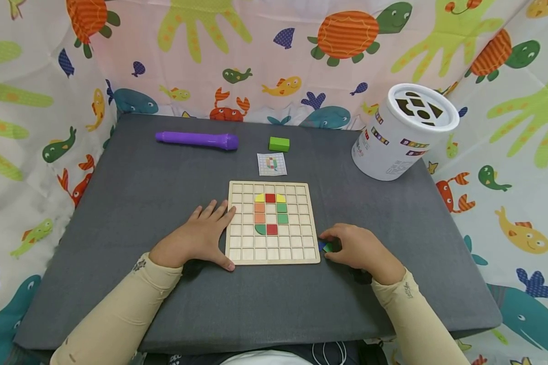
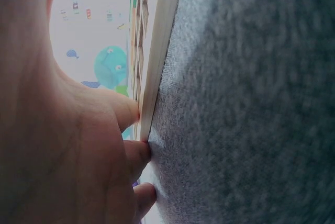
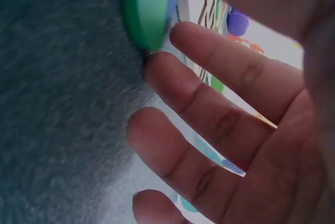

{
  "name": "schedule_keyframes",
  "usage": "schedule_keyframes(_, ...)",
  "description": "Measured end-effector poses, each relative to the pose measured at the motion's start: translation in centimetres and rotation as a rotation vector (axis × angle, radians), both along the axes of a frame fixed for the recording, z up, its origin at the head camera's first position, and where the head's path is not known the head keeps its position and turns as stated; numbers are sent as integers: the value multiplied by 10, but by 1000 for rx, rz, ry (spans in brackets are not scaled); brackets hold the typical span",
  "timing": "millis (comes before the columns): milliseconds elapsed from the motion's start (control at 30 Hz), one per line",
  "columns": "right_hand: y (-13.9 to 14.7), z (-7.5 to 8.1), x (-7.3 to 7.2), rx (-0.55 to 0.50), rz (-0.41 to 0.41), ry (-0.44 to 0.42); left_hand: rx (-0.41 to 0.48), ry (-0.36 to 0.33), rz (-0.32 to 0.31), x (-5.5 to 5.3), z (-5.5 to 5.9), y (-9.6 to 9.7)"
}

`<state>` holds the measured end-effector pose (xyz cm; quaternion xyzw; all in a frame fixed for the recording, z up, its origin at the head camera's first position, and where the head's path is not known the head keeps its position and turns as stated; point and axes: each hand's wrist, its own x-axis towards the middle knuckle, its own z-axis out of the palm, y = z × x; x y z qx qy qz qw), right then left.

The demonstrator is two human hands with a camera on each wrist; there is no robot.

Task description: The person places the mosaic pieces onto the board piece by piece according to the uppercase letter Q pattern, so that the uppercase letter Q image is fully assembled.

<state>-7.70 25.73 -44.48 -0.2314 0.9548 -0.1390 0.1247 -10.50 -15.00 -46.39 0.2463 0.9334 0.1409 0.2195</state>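
My left hand [image 1: 197,237] lies with spread fingers along the left side of a wooden grid board [image 1: 297,242], thumb at its lower left corner. In the left wrist view, fingertips [image 2: 139,156] touch the board's edge. The board holds a ring of colored tiles: red tiles [image 1: 271,229], yellow, orange and green ones. By the lower right corner, my right hand [image 1: 358,248] pinches a green tile [image 3: 149,14] between thumb and fingertips. A blue tile [image 1: 321,245] lies just beside it, against the board's right edge, partly hidden.
Behind the board lie a small pattern card [image 1: 271,165] and a green block [image 1: 279,144]. A purple tube [image 1: 196,140] rests at the back left. A white bucket [image 1: 388,147] with shaped holes in its lid stands at the back right. Printed cloth [image 1: 274,91] surrounds the grey table [image 1: 173,177].
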Motion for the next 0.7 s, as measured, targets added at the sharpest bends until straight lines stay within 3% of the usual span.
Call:
schedule_keyframes(200, 5, -2, 1, -16, -28, 1, 13, 2, -3, 1, 3, 0)
schedule_keyframes(333, 4, -3, -2, -4, -49, 30, 12, 4, -1, -1, -2, -2)
schedule_keyframes(567, 2, -7, -5, 26, -91, 141, 35, 28, 6, -4, -17, -4)
schedule_keyframes(700, -1, -6, -5, 41, -141, 210, 31, 26, 9, -5, -19, -4)
